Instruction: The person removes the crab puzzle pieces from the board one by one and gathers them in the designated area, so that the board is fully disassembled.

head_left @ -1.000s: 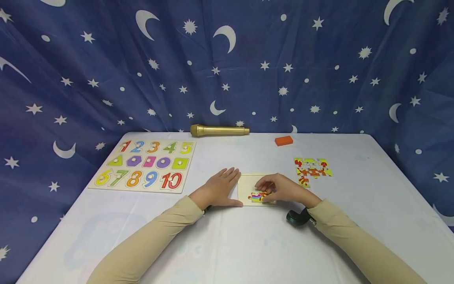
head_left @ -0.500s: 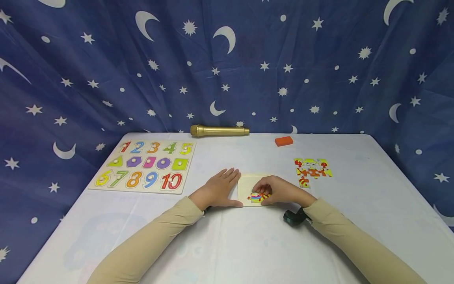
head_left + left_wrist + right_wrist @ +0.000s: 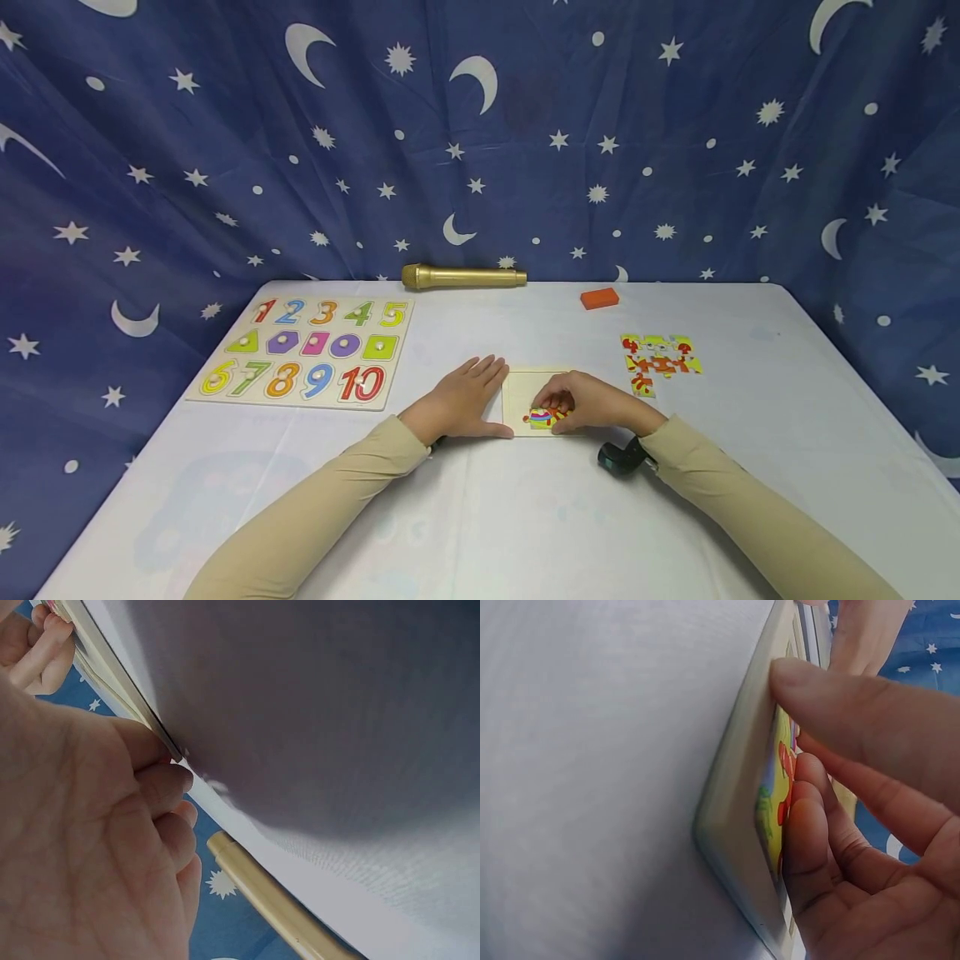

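Observation:
A shallow wooden puzzle tray [image 3: 519,385] lies at the middle of the table. Colourful joined jigsaw pieces [image 3: 541,419], yellow with a rainbow and red, lie in its near part. My right hand [image 3: 596,403] pinches these pieces between thumb and curled fingers. Its thumb [image 3: 817,686] is by the tray's near rim, and the fingertips press on the printed face in the right wrist view. Part of the pieces is hidden under that hand. My left hand [image 3: 461,400] rests with straight fingers along the tray's left edge, thumb at the near corner.
Right of the tray lies a joined group of jigsaw pieces [image 3: 661,360]. A number and shape peg board [image 3: 300,352] is at the left. A gold microphone [image 3: 465,277] and an orange block [image 3: 599,298] lie along the back, before a starry blue curtain [image 3: 540,125].
My right hand has moved slightly left and closed in on the jigsaw pieces in the tray, then stayed nearly still. The left hand has not moved.

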The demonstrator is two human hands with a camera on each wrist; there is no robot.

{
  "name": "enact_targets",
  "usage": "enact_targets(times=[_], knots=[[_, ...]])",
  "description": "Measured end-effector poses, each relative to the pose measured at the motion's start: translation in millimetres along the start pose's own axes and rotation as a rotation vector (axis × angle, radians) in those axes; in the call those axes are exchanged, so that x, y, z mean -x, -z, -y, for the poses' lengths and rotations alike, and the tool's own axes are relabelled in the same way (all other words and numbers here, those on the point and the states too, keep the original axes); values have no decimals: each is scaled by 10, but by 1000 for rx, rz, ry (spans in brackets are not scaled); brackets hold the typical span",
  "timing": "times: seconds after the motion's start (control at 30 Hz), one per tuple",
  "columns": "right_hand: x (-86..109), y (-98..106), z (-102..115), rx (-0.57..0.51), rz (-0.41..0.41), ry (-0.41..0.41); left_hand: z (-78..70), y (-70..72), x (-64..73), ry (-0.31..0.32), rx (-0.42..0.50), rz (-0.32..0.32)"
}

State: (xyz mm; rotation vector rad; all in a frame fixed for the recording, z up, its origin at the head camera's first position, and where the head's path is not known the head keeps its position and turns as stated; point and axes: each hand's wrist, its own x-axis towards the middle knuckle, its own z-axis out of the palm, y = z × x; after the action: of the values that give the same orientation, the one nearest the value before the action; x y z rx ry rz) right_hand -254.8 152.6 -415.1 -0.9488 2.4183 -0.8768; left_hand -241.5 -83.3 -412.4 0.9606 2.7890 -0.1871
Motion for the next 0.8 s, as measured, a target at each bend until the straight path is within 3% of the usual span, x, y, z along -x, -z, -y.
enact_targets(times=[0.8], knots=[[6, 8, 6, -54, -11, 17, 7, -18, -8, -3, -1, -4]])
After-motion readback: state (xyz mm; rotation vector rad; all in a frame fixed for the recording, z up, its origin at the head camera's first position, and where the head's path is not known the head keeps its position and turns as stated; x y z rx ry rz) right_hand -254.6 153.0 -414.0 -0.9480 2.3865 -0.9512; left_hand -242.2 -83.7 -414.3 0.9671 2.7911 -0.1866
